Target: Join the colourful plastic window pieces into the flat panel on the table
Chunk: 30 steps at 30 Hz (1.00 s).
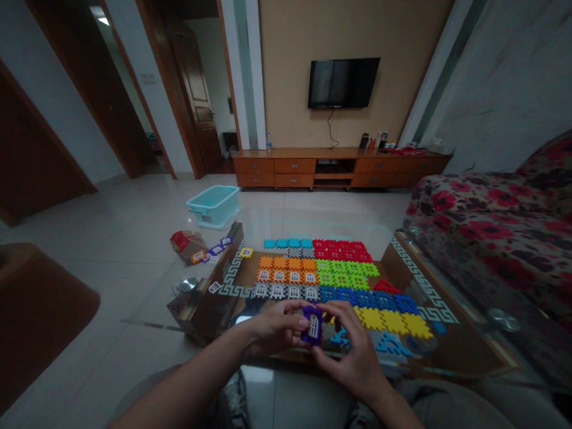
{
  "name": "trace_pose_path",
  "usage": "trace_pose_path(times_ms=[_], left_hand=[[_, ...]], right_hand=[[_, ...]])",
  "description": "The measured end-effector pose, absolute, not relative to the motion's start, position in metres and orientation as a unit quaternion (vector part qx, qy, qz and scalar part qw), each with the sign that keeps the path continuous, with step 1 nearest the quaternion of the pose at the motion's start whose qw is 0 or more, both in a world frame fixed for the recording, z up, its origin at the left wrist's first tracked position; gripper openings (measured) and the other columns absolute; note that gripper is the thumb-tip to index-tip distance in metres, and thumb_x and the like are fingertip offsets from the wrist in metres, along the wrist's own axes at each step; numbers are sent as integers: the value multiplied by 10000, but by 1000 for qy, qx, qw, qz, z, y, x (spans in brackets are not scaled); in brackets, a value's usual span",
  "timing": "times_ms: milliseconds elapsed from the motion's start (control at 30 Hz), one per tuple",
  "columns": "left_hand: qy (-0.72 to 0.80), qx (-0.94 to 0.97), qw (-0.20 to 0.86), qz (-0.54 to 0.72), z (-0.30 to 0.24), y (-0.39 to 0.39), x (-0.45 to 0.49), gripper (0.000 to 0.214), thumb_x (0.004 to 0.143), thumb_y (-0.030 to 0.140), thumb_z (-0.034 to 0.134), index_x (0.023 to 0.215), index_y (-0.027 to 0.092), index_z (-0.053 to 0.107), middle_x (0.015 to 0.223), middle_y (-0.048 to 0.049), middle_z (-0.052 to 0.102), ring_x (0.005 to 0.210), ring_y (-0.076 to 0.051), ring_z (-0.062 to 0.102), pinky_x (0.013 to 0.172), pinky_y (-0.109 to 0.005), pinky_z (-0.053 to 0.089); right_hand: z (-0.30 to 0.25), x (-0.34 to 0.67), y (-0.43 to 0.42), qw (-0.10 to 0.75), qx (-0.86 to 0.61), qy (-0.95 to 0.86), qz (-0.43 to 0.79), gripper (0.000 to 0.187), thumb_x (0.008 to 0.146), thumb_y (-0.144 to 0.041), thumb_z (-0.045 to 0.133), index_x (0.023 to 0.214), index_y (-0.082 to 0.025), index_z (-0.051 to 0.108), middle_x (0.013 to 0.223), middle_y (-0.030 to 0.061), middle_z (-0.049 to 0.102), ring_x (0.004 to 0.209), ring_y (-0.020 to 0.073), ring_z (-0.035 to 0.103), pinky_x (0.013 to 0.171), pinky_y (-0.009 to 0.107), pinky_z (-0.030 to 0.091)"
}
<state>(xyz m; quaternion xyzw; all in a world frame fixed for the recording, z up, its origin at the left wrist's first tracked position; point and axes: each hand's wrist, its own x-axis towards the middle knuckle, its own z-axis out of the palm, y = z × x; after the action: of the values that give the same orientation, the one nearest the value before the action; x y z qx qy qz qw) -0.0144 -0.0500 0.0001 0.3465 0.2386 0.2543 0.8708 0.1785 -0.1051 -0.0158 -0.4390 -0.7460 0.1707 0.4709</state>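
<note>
Closed pinch recorded: a purple plastic tile (313, 325) is held between left hand (276, 328) and right hand (351, 351), raised clear of colour-sorted tile rows (340, 275) on the glass table (423, 280).

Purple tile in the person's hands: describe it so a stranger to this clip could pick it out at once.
On the glass-topped coffee table beside the floral sofa, plastic interlocking tiles lie in colour-sorted rows. Above their near edge, the left hand and right hand pinch a purple tile with a white window panel, not the purple tiles on the floor.
</note>
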Motion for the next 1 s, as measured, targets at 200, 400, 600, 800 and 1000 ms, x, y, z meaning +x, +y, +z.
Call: trace_pose_path(times_ms=[200, 400, 600, 800, 1000], left_hand=[[236, 349, 871, 252, 0, -51, -15, 599, 604, 288, 895, 1107, 144, 605, 984, -80, 656, 866, -195, 682, 808, -335, 517], [243, 350, 871, 245, -4, -48, -16, 608, 631, 323, 868, 1137, 166, 569, 1051, -92, 645, 896, -200, 672, 851, -372, 506], [319, 506, 742, 302, -15, -41, -20, 612, 691, 360, 806, 1202, 198, 510, 1119, -88, 597, 941, -186, 630, 813, -338, 499], [376, 802, 317, 339, -1, -52, -19, 471, 701, 234, 727, 1139, 192, 556, 1090, -79, 572, 1016, -236, 547, 883, -387, 463], [379, 843, 229, 305, -13, -58, -16, 292, 804, 271, 668, 1083, 196, 624, 1034, -90, 613, 975, -244, 565, 857, -366, 464]], right_hand=[[-17, 179, -104, 471, -439, -747, 165, 500, 727, -178, 660, 1211, -235, 548, 1118, 81, 564, 995, 242, 577, 817, 385, 531], [-17, 181, -103, 463, -444, -755, 137, 478, 718, -177, 634, 1186, -228, 551, 1107, 85, 582, 1011, 248, 590, 823, 381, 540], [-22, 197, -98, 365, -509, -779, 19, 439, 766, -223, 644, 1195, -207, 556, 1152, 120, 607, 1067, 291, 595, 891, 450, 515], [-30, 207, -93, 283, -562, -776, -44, 410, 777, -278, 657, 1172, -200, 583, 1130, 122, 646, 1055, 319, 612, 873, 469, 501], [-28, 202, -94, 289, -578, -762, -55, 384, 762, -294, 666, 1131, -213, 599, 1080, 108, 659, 991, 312, 631, 831, 454, 499]])
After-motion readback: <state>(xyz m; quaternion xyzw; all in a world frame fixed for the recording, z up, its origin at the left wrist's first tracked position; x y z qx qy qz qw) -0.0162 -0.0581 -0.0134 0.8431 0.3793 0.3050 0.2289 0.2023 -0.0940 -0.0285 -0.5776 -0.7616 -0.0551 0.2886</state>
